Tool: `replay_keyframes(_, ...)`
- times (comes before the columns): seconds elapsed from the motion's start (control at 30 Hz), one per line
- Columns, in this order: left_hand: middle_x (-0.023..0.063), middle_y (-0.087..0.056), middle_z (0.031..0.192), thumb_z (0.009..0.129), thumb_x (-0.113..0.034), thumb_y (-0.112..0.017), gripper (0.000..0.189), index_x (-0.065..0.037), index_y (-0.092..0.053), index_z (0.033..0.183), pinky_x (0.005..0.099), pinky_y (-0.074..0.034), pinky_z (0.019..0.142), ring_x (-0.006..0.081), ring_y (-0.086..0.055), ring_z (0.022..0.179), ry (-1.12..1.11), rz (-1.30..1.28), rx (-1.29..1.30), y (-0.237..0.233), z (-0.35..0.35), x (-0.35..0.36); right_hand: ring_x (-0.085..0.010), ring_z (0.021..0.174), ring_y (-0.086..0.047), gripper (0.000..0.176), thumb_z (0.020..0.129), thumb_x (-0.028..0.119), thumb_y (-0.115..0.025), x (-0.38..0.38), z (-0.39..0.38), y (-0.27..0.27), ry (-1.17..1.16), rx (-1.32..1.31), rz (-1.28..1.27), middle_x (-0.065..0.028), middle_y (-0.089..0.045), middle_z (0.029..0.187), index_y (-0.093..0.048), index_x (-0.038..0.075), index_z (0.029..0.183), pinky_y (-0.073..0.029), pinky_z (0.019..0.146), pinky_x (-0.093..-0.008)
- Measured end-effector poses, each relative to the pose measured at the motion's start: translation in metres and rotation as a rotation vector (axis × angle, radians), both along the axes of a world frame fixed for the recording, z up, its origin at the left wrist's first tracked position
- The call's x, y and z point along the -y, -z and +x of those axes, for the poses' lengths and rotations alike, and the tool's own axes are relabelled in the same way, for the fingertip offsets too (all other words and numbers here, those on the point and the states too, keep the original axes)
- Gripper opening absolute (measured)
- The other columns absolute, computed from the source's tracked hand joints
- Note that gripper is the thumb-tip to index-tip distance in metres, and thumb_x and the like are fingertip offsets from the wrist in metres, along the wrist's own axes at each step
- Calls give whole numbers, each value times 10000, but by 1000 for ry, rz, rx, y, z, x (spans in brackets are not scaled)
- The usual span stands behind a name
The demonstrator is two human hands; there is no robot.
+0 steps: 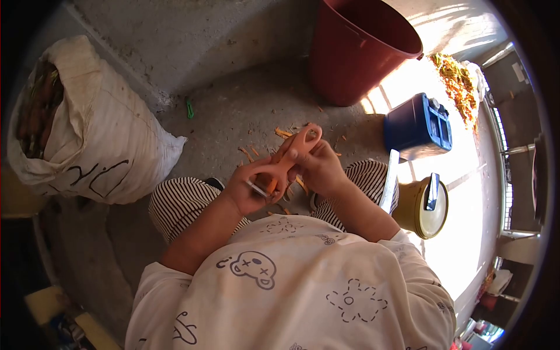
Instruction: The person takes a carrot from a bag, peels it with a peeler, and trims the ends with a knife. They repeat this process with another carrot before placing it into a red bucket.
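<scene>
A salmon-pink peeler [284, 165] with a looped handle end is held between both hands, above my lap. My left hand [248, 195] closes around its wide head, where a metal blade strip shows. A small piece of orange peel [272, 185] sits by the blade. My right hand [322, 169] grips the handle with the thumb and bent fingers, just below the loop. Parts of the fingers of both hands are hidden behind the peeler. Orange peel strips [284, 133] lie scattered on the floor beyond my hands.
A white sack [116, 128] of dark-looking carrots stands at left. A green object [189, 109] lies on the floor. A dark red bucket [344, 64], blue jerrycan [411, 125] and lidded yellowish bucket [411, 210] stand at right. Orange-green scraps [458, 87] are heaped behind.
</scene>
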State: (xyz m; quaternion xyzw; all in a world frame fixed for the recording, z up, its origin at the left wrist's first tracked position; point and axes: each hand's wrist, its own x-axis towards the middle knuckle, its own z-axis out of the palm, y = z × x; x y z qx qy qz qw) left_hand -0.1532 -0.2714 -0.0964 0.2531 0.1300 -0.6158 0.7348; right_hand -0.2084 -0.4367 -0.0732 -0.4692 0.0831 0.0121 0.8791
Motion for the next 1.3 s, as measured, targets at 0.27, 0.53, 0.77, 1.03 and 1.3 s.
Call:
replay_keyframes(0.27, 76, -455, 818, 853, -266, -415, 273, -114, -410, 1080, 248, -409, 560, 154, -451, 687, -35, -34, -18, -1, -4, -8, -104, 561, -509, 226, 793, 178, -578, 71, 21, 29, 490, -75, -259, -66, -550, 730, -508, -15, 887, -433, 502, -229)
replay_keyframes(0.53, 71, -457, 822, 854, -301, -417, 284, -132, -415, 1082, 255, -402, 557, 152, -455, 690, 16, -156, 26, 7, -2, -5, -110, 575, -531, 161, 801, 146, -561, 12, 7, 12, 77, -6, -76, -61, -561, 732, -519, 6, 869, -436, 504, -218)
replay_keyframes(0.77, 78, -470, 816, 856, -280, -416, 290, -132, -411, 1105, 256, -402, 561, 158, -463, 690, -44, -11, 10, 0, -6, -8, -99, 558, -505, 179, 790, 152, -578, 61, 20, 26, 445, -39, -303, -59, -554, 709, -525, 7, 880, -427, 492, -220)
replay_keyframes(1.03, 82, -466, 824, 851, -240, -423, 318, -132, -382, 1147, 244, -411, 565, 154, -465, 710, -10, -88, -17, 6, -3, -7, -102, 592, -518, 179, 800, 148, -558, 33, 20, 30, 225, -48, -82, -74, -562, 742, -514, 0, 890, -420, 501, -216)
replay_keyframes(1.3, 88, -472, 822, 843, -246, -427, 305, -93, -392, 1104, 229, -408, 551, 153, -471, 709, -38, -24, 78, 11, 0, -2, -111, 538, -515, 182, 788, 140, -576, 17, 9, -7, 144, -18, -4, -51, -549, 689, -521, 2, 892, -434, 482, -206)
